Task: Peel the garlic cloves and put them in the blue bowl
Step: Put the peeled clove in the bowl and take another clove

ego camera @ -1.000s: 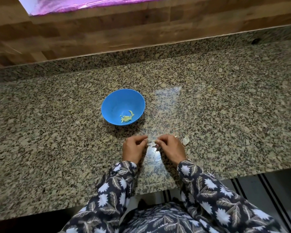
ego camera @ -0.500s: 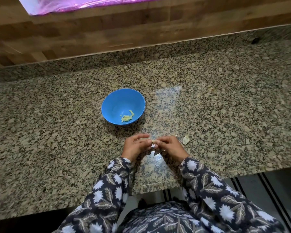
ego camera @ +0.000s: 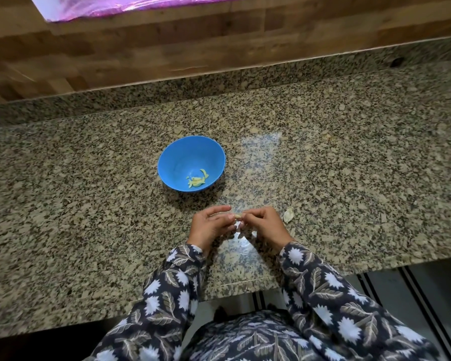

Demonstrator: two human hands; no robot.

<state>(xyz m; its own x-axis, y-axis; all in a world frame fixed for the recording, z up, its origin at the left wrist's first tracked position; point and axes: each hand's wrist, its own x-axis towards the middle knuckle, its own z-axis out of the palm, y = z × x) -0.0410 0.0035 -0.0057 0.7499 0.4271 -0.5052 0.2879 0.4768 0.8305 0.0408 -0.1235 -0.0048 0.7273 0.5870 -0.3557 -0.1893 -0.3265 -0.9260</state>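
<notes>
The left hand (ego camera: 208, 226) and right hand (ego camera: 266, 226) meet over the counter (ego camera: 349, 178), fingers curled, both pinching one small clove (ego camera: 237, 216). The fingers hide most of it, so how much skin is left is unclear. The bowl (ego camera: 177, 157) sits at 11 o'clock from the hands and holds peeled cloves (ego camera: 197, 180). A skin scrap (ego camera: 288, 214) lies at the right hand's 3 o'clock.

One blue bowl (ego camera: 164, 162) stands on one granite counter (ego camera: 349, 178), with a cluster of roughly four peeled cloves (ego camera: 197, 180) inside, too bunched to count surely. Two hands show, the left hand (ego camera: 210, 226) and the right hand (ego camera: 264, 225), with one garlic clove (ego camera: 237, 216) pinched between them. One pale garlic piece (ego camera: 288, 215) lies loose.
</notes>
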